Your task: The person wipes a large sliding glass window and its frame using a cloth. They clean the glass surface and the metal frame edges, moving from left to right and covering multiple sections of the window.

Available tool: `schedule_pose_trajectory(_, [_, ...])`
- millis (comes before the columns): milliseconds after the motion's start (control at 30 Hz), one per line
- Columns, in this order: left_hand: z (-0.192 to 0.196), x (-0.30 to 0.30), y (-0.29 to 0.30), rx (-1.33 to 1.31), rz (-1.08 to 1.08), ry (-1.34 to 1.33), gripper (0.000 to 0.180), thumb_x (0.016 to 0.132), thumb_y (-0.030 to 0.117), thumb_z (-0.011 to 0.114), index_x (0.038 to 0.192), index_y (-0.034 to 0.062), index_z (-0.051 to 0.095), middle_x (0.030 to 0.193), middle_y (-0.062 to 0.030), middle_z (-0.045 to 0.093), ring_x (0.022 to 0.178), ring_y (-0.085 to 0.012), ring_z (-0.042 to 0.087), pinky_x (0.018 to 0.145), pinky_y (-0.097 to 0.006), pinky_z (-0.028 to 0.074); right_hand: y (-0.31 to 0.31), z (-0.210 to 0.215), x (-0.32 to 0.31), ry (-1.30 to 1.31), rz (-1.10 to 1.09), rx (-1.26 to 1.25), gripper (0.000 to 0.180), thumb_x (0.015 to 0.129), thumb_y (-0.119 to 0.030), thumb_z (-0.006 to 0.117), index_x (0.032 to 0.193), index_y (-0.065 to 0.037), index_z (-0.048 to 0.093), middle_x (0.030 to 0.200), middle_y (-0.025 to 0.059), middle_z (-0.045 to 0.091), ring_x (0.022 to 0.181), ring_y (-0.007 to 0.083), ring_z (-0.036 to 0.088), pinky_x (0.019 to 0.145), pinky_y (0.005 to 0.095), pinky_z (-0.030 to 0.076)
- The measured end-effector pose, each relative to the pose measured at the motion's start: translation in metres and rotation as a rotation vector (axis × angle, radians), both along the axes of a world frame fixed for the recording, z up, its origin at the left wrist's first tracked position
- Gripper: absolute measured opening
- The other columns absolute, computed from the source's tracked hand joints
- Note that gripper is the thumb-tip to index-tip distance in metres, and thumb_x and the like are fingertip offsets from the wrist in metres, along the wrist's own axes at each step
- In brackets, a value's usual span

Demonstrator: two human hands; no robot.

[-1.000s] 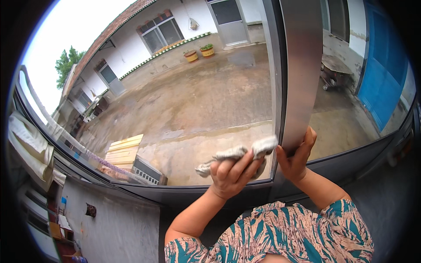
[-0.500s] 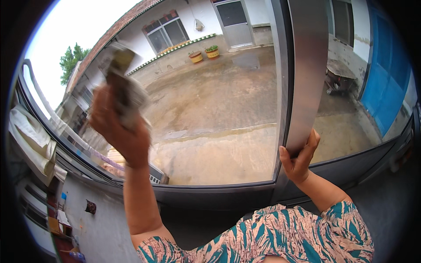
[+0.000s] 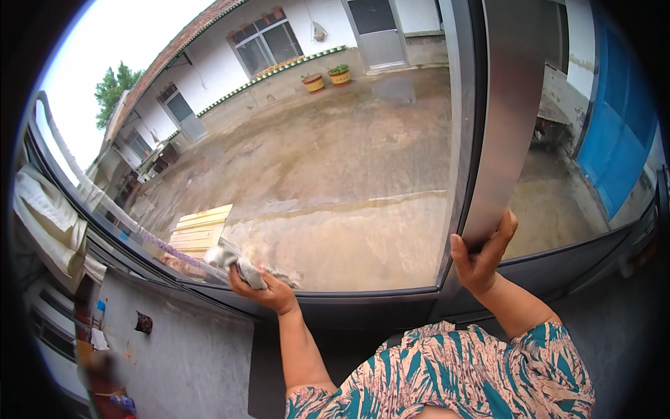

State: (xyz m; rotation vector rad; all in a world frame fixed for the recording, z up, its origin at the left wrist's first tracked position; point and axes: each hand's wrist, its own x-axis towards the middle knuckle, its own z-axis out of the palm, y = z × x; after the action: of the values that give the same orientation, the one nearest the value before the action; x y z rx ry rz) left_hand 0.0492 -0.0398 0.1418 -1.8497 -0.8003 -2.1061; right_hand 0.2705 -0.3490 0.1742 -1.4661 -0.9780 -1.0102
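Note:
A crumpled grey-white rag [image 3: 244, 269] is bunched in my left hand [image 3: 274, 293], whose fingers are closed round it. The rag lies against the bottom of a large glass pane [image 3: 342, 230], just above the dark lower rail [image 3: 349, 305]. To the right, my right hand [image 3: 478, 265] grips the lower part of an upright silver metal strip [image 3: 504, 126], thumb on its left side and fingers on its right. This strip runs alongside the dark edge of the pane's frame.
Beyond the glass is a wet courtyard with two yellow flowerpots [image 3: 326, 79] and a pale slatted board [image 3: 199, 230]. A blue door [image 3: 614, 119] stands at the right. A cream curtain [image 3: 49, 216] hangs at the far left, above a grey floor [image 3: 188, 349].
My left hand has swept down and to the right with the rag, from high on the pane to its bottom edge. My right hand keeps its grip on the metal strip.

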Motion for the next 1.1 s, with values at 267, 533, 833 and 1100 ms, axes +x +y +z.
schedule_pose_trajectory(267, [-0.076,-0.021,0.049,-0.930,-0.269,-0.869,0.048,0.098,0.024,0.058,0.131,-0.0080,0.044,0.124,-0.0222,0.057,0.110,-0.0322,0.058,0.096,-0.040,0.046,0.001,0.000,0.000,-0.015,-0.012,-0.008,0.077,0.086,-0.027,0.070,0.140,0.007,0.027,0.127,0.0239,0.040,0.112,0.0340,0.040,0.097,0.0447,0.033])
schedule_pose_trajectory(533, [0.124,0.039,-0.043,-0.140,-0.336,-0.370,0.050,0.089,0.000,0.058,0.138,0.0008,0.046,0.135,-0.0168,0.048,0.121,-0.0301,0.046,0.106,-0.040,0.037,0.002,-0.005,-0.001,0.001,-0.005,0.010,0.076,0.088,-0.027,0.067,0.141,0.008,0.026,0.127,0.0233,0.040,0.111,0.0327,0.040,0.098,0.0447,0.031])
schedule_pose_trajectory(833, [0.225,0.094,-0.141,0.554,-0.244,0.187,0.041,0.087,0.031,0.063,0.126,0.0177,0.063,0.123,-0.0012,0.058,0.107,-0.0222,0.050,0.087,-0.037,0.036,0.003,0.002,-0.006,0.033,0.030,0.049,0.075,0.089,-0.028,0.066,0.143,0.005,0.027,0.125,0.0186,0.037,0.110,0.0287,0.040,0.098,0.0399,0.032])
schedule_pose_trajectory(1100, [0.321,0.081,-0.082,0.750,-0.199,0.149,0.047,0.076,0.022,0.074,0.121,0.0206,0.059,0.116,0.0003,0.058,0.106,-0.0219,0.051,0.081,-0.038,0.039,-0.008,-0.004,-0.008,0.080,-0.034,0.033,0.074,0.090,-0.029,0.063,0.145,0.004,0.026,0.124,0.0166,0.036,0.108,0.0249,0.042,0.094,0.0368,0.034])
